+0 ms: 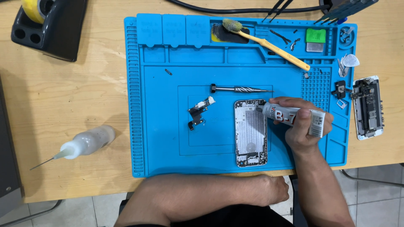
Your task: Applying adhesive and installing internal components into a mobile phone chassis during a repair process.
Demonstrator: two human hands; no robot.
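Observation:
My right hand [301, 128] grips a white glue tube [294, 115], its nozzle touching the upper right corner of an opened phone housing [251, 132] lying on the blue work mat [160, 138]. My left hand [275, 189] rests in a loose fist at the table's front edge, below the mat, and holds nothing. A small flex cable part [199, 111] lies left of the housing. A screwdriver [240, 89] lies just above it.
A yellow toothbrush [269, 44] lies at the mat's top. A phone board assembly [368, 107] sits on the wooden table, right of the mat. A squeeze bottle with needle tip [86, 143] lies at left. A black tape dispenser [48, 25] stands top left. Small parts crowd the mat's right edge.

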